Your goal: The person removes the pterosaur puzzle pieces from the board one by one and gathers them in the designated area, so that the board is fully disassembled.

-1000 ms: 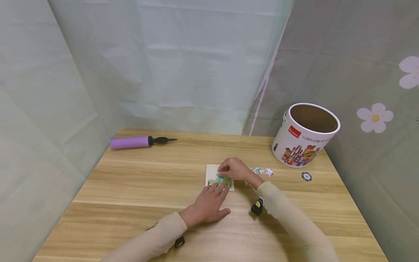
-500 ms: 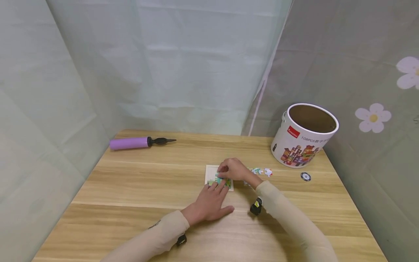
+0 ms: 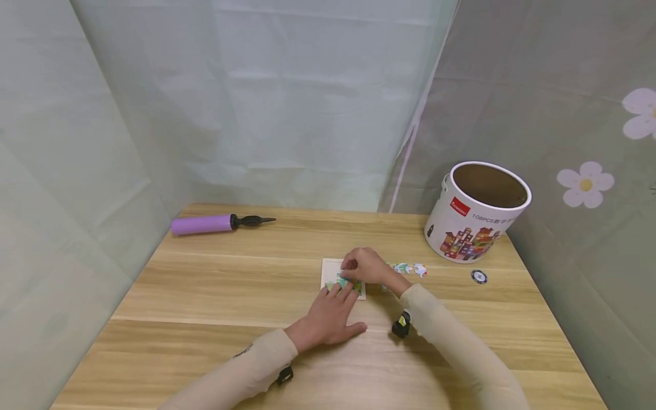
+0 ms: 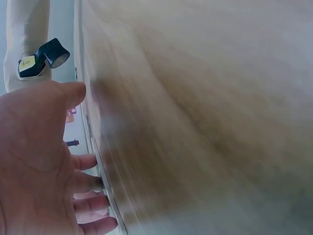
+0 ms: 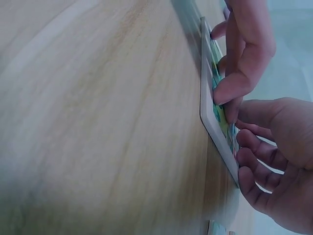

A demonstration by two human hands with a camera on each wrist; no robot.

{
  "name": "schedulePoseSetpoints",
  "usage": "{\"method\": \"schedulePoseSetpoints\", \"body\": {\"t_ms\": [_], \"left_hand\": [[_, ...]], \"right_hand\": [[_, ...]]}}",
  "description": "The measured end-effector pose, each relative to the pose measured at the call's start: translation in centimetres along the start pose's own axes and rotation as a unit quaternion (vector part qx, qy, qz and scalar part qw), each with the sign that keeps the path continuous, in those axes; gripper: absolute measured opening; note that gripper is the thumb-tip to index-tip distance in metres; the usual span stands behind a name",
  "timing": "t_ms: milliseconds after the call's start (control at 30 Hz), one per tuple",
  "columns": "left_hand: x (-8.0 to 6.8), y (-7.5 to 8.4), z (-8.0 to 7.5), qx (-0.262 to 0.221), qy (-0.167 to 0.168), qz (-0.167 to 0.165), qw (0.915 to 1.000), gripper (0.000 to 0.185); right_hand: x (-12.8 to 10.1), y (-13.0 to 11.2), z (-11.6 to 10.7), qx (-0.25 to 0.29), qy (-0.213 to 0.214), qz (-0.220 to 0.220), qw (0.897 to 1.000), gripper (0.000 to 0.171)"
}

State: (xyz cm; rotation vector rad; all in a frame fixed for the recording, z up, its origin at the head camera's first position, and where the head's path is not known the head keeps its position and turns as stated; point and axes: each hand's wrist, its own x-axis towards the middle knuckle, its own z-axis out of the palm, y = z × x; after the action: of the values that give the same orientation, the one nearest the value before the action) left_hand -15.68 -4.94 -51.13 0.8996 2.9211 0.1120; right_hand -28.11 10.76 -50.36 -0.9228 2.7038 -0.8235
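Observation:
A small puzzle tray point(image 3: 330, 267) with a pale frame and green and teal pieces lies flat on the table. My left hand point(image 3: 330, 319) reaches over its near edge, fingers extended and fingertips resting on the pieces, thumb spread to the side. From the right, my right hand point(image 3: 366, 266) pinches a teal puzzle piece point(image 3: 343, 275) between thumb and index finger above the tray; those fingers mostly hide it. The right wrist view has the tray's edge point(image 5: 210, 115) side-on, with both hands' fingertips at its surface. Part of the tray's edge point(image 4: 105, 178) also shows beneath the left fingers in the left wrist view.
Loose puzzle pieces point(image 3: 402, 267) lie just right of the tray, partly behind the right wrist. Beyond them are a black-and-white round chip point(image 3: 479, 277) and a white bucket point(image 3: 474, 222). A purple hand pump point(image 3: 205, 224) lies at the back left. Fabric walls surround the table point(image 3: 215, 285).
My left hand has shifted slightly, its thumb a little further right. The right hand stays at the same spot on the tray, still pinching the piece.

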Motion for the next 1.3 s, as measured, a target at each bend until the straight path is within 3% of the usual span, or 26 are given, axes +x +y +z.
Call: {"method": "schedulePoseSetpoints", "body": {"t_ms": [333, 600, 833, 1000, 1300], "left_hand": [[0.0, 0.0, -0.2, 0.001, -0.002, 0.005, 1.0000, 0.077], [0.0, -0.3, -0.4, 0.001, -0.020, 0.015, 0.9997, 0.080], [-0.6, -0.7, -0.6, 0.009, -0.026, 0.037, 0.9989, 0.078], [-1.1, -0.8, -0.9, 0.009, -0.032, 0.048, 0.9983, 0.077], [-1.4, -0.9, -0.8, 0.005, -0.036, 0.050, 0.9981, 0.078]], "right_hand": [[0.0, 0.3, 0.0, 0.024, -0.001, 0.015, 1.000, 0.009], [-0.2, 0.3, -0.3, 0.076, -0.001, -0.003, 0.997, 0.006], [-0.8, 0.6, -1.5, 0.116, 0.043, -0.008, 0.992, 0.005], [-1.9, 0.9, -3.0, 0.112, 0.076, -0.003, 0.991, 0.005], [-4.8, 1.8, -4.9, 0.097, 0.095, 0.002, 0.991, 0.006]]}}
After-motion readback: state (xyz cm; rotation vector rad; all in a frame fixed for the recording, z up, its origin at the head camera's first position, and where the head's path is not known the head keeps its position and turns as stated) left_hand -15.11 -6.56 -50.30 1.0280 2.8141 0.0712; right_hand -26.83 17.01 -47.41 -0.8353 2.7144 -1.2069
